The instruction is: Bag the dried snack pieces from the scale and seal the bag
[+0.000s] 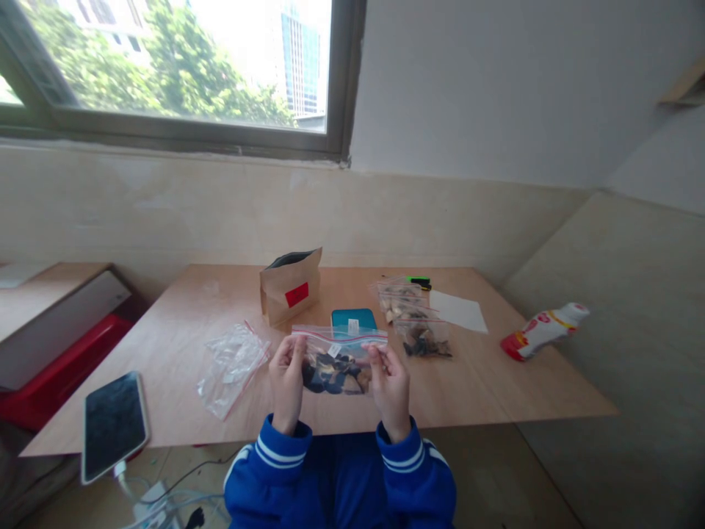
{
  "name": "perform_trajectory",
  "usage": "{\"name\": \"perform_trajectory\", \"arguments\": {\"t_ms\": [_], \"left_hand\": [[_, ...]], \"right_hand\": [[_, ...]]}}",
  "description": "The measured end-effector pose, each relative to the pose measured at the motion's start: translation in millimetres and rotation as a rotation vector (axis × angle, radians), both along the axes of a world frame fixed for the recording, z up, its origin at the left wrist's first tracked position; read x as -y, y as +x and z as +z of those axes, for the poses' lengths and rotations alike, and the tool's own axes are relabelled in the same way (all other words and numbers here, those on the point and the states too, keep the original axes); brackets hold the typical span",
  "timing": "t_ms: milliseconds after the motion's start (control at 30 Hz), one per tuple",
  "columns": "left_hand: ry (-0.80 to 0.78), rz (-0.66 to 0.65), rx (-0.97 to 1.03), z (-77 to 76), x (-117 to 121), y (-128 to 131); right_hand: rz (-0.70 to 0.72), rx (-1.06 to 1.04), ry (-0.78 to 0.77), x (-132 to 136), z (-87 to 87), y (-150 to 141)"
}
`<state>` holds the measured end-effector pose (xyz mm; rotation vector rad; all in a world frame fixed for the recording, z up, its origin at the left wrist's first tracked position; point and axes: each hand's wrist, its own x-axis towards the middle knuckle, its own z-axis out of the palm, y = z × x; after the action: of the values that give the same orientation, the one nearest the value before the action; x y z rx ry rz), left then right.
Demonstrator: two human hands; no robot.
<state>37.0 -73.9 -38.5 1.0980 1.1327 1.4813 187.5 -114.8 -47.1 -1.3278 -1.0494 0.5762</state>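
The left hand (287,382) and the right hand (392,386) are at similar height, apart, each pinching with thumb and fingers.

A desk (192,301) and window (187,73) suggest a workroom.

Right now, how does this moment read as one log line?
left fingers: on bag | right fingers: same bag | inside: dark pieces | beyond: blue box

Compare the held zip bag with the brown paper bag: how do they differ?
The zip bag is clear, showing dark and brown pieces; the paper bag is opaque. The left hand and right hand hold the zip bag; the paper bag stands on the table. The zip bag shows a small white label, the paper bag a red label. Both are bags.
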Motion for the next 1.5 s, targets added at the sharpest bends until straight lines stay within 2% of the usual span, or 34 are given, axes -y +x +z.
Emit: {"name": "perform_trajectory", "arguments": {"t_ms": [167,433,633,800,967,1100,1233,1367,1500], "left_hand": [[-0.023,-0.027,0.029,3.1,-2.2,-3.6],[-0.032,-0.03,0.076,4.3,-2.5,1.0],[0.086,0.091,-0.063,0.8,0.1,-1.3],[0.118,0.188,-0.087,3.1,4.0,2.6],[0.1,0.15,-0.131,3.6,5.2,4.0],[0.095,0.118,-0.114,2.8,5.7,-1.2],[0.093,0.009,-0.125,4.9,6.2,-6.7],[0.083,-0.04,-0.17,3.5,4.6,-11.1],[0.164,-0.105,-0.349,-0.1,0.2,-23.6]], "right_hand": [[0.015,-0.06,-0.019,1.3,13.7,4.4],[-0.053,-0.121,-0.018,-5.0,12.1,8.7],[-0.15,-0.101,0.098,-3.9,10.8,12.6],[-0.114,-0.1,0.114,-1.4,13.9,13.1],[0.031,-0.02,0.024,-2.8,10.2,11.5],[0.044,-0.036,0.007,-3.2,8.8,11.2],[0.07,-0.047,0.042,-3.4,11.1,13.0],[0.103,-0.108,-0.004,-3.3,9.9,13.1],[0.09,-0.084,0.004,-2.7,8.6,15.7]]}}
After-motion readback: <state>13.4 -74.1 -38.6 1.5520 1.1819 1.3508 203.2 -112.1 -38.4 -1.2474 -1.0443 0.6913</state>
